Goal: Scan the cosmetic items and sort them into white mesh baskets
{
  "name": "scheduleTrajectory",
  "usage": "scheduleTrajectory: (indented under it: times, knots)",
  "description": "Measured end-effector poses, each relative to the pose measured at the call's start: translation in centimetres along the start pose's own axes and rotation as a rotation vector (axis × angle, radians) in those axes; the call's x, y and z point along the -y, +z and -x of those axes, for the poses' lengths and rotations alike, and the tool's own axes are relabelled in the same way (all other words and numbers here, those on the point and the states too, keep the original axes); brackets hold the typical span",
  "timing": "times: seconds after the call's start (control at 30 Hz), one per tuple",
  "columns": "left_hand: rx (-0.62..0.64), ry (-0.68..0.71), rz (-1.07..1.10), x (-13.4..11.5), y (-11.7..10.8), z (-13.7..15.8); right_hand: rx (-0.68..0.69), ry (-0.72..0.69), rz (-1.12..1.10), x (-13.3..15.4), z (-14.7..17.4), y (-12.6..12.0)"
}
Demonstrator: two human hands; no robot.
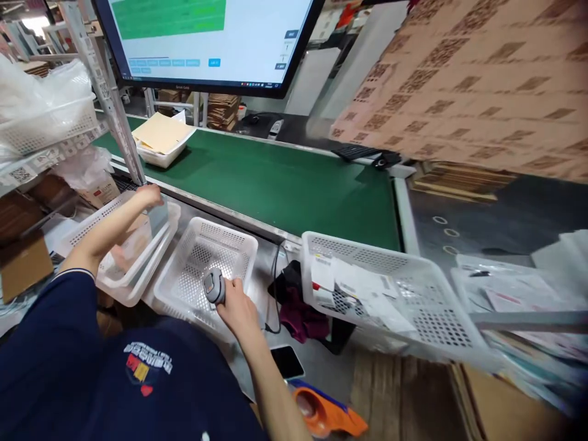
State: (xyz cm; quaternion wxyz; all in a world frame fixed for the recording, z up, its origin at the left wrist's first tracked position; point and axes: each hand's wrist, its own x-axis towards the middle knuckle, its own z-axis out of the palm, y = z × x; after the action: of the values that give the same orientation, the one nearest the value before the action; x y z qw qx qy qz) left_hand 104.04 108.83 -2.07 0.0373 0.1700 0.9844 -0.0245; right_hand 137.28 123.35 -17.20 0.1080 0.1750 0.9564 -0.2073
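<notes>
My right hand point(239, 306) is wrapped round the handle of a grey barcode scanner point(214, 285), whose head is over a white perforated basket point(179, 278). That basket stands on the metal bench, and no goods show inside it. To the left, my left hand point(149, 196) is closed at the top of a flat grey item point(158, 217), with the fingertips partly hidden. This item hangs at the right side of a second white basket point(124, 291), which seems to sit in another one and holds something wrapped in clear plastic.
Beyond the baskets runs a green conveyor belt point(266, 184) with a tray of yellow envelopes point(163, 133). A monitor point(206, 49) hangs above. To the right are a basket of papers point(372, 254), a phone point(288, 362), an orange tape dispenser point(326, 413) and dark red cloth point(301, 315).
</notes>
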Motion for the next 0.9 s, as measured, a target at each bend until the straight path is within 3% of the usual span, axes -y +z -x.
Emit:
scheduleTrajectory:
  times: [0.07, 0.13, 0.3, 0.43, 0.6, 0.73, 0.8, 0.9]
  knots:
    - [-0.016, -0.048, -0.030, 1.5, -1.7, 0.2, -0.031, -0.020, -0.039, -0.3, -0.5, -1.0]
    - [-0.108, -0.053, -0.036, 2.1, -3.3, 1.3, -0.088, -0.075, -0.107, -0.4, -0.9, -2.4]
    - [-0.325, 0.038, 0.058, 1.0, -6.1, 5.4, -0.225, -0.276, -0.222, 1.0, -0.9, -6.0]
    - [-0.392, 0.147, 0.190, -0.5, -6.3, 7.0, -0.249, -0.165, -0.153, 1.5, -1.5, -7.5]
    - [-0.261, 0.272, 0.385, -2.3, -3.8, 6.3, -0.310, -0.079, -0.206, -1.2, -2.6, -7.5]
    - [-0.038, 0.284, 0.330, -3.7, -0.5, 5.8, -0.330, -0.008, -0.190, -3.6, -2.3, -6.4]
    - [0.053, 0.278, 0.186, -2.8, 0.9, 6.0, -0.333, 0.015, -0.198, -4.8, -1.9, -5.4]
    - [0.101, 0.183, -0.069, 1.4, 1.9, 6.6, -0.335, 0.037, -0.223, -6.3, -1.4, -3.6]
